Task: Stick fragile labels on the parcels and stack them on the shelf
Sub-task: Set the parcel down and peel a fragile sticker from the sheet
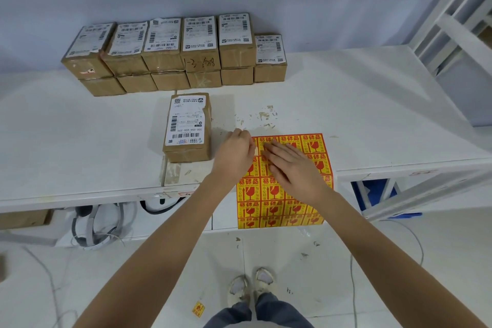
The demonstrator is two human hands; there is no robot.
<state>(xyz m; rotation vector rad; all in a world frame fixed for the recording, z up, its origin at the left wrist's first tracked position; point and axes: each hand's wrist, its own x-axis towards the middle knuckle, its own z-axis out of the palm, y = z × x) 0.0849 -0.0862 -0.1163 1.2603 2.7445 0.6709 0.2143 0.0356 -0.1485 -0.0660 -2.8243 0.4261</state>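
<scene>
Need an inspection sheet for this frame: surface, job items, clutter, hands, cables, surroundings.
Surface: white table, scuffed with paper residue.
Job items: sheet of fragile labels overhanging the table's front edge; lone parcel beside it; parcel row two high at the wall.
Clutter: loose label on the floor.
Hands: left hand pinching at the sheet's top-left corner; right hand flat on the sheet.
Cables: white cords on the floor.
Surroundings: white shelf frame on the right; headset under the table.

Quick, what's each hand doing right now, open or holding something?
Left hand: fingers curled, pinching at the top left corner of the fragile label sheet.
Right hand: open, pressing flat on the sheet.
</scene>
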